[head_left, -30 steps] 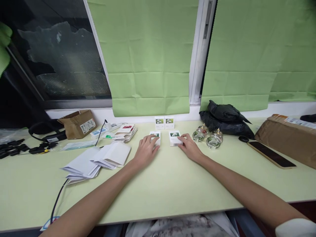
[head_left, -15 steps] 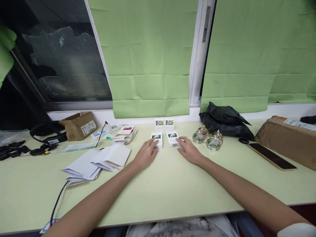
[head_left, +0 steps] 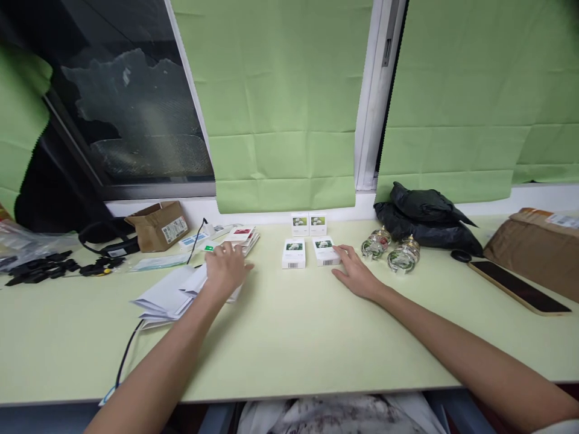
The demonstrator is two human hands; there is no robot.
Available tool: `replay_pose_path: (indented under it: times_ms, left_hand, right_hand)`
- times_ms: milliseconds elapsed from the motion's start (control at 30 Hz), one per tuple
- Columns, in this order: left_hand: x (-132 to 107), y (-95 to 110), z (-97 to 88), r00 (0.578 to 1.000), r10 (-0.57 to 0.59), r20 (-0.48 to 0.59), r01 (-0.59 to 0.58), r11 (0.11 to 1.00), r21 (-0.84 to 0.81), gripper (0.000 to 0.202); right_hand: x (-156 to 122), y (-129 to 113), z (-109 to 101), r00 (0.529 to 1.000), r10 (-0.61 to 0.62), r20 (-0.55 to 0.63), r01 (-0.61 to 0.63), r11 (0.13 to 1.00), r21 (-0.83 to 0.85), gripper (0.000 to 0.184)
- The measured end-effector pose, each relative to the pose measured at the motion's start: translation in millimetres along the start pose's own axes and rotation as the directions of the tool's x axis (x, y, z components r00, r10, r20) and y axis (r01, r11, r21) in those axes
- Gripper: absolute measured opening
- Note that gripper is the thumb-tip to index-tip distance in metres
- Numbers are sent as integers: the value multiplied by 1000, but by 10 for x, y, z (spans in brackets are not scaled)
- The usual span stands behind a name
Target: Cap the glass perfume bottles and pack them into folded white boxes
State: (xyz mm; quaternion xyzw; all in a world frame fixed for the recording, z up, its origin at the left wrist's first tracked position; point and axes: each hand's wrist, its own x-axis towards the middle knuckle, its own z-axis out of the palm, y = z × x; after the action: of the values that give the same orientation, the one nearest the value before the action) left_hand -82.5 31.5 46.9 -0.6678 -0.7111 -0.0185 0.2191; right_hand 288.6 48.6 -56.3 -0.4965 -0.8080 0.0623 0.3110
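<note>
Two small white boxes with flower pictures lie flat side by side, the left box [head_left: 294, 252] and the right box [head_left: 325, 251]. Two more like them [head_left: 309, 223] stand upright behind, by the wall. My right hand [head_left: 357, 274] rests flat on the table, fingers stretched, fingertips at the right box's edge. My left hand [head_left: 225, 269] lies with fingers spread on a pile of folded white paper sheets [head_left: 174, 292], holding nothing. A stack of printed cards [head_left: 242, 237] sits just beyond that hand.
Two glass bottles [head_left: 391, 251] lie right of the boxes, before a black bag [head_left: 425, 217]. A phone [head_left: 518, 286] and a brown parcel [head_left: 538, 247] are at the far right. A small cardboard box [head_left: 158, 225], black cables [head_left: 54, 265] and a cord [head_left: 129, 346] occupy the left.
My left hand has left the left white box and moved left onto the folded papers. My right hand has stayed by the right box. The camera has turned slightly left.
</note>
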Motion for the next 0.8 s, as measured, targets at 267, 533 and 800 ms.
replay_pose_path:
  times_ms: [267, 533, 800]
  left_hand:
    - [13, -18, 118, 988, -13, 152, 10, 1000, 20, 61]
    - [-52, 99, 183, 994, 111, -24, -110, 994, 26, 51]
    - [-18, 184, 58, 984, 147, -97, -169, 940, -296, 56]
  right_hand:
    - [-13, -19, -20, 1000, -4, -4, 4, 999, 33, 71]
    - [-21, -47, -45, 1000, 2, 11, -3, 998, 64, 69]
    - [-29, -60, -46, 1000, 1, 5, -1, 997, 77, 71]
